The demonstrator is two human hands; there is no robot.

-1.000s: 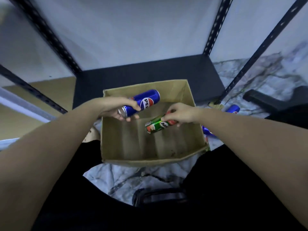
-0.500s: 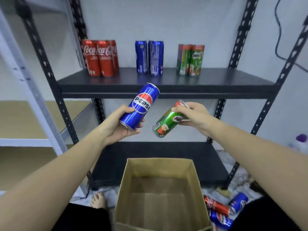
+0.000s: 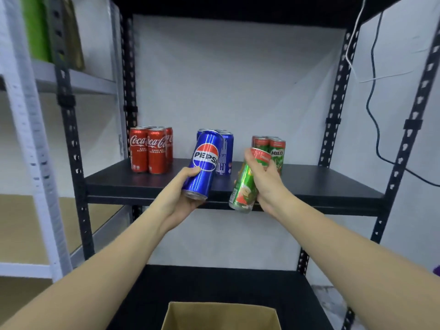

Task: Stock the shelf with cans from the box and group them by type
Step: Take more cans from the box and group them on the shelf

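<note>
Starting nearest, the box point(image 3: 221, 315) shows only its open cardboard top at the bottom edge, standing on the lower black shelf point(image 3: 214, 284). Above it, two bare forearms reach forward. Left hand point(image 3: 177, 198): fingers and thumb wrapped around the lower end of a blue Pepsi can point(image 3: 204, 163), which tilts slightly right, logo facing the camera, base at the front edge of the middle shelf point(image 3: 321, 184). Right hand point(image 3: 264, 184): closed around a green Milo can point(image 3: 245, 186), gripping its upper half from the right, the can tilted with its red top toward the shelf and its base hanging just below the shelf's front edge. On the middle shelf, farther back, three upright groups: Coca-Cola cans point(image 3: 150, 151) at the left, red, tightly clustered; blue Pepsi group point(image 3: 225, 153) in the centre, directly behind the held Pepsi can; Milo group point(image 3: 273, 148) at the right, partly hidden by the right hand. Behind: white wall, black perforated uprights point(image 3: 71, 148), a dark cable point(image 3: 373, 115) hanging at the right.
</note>
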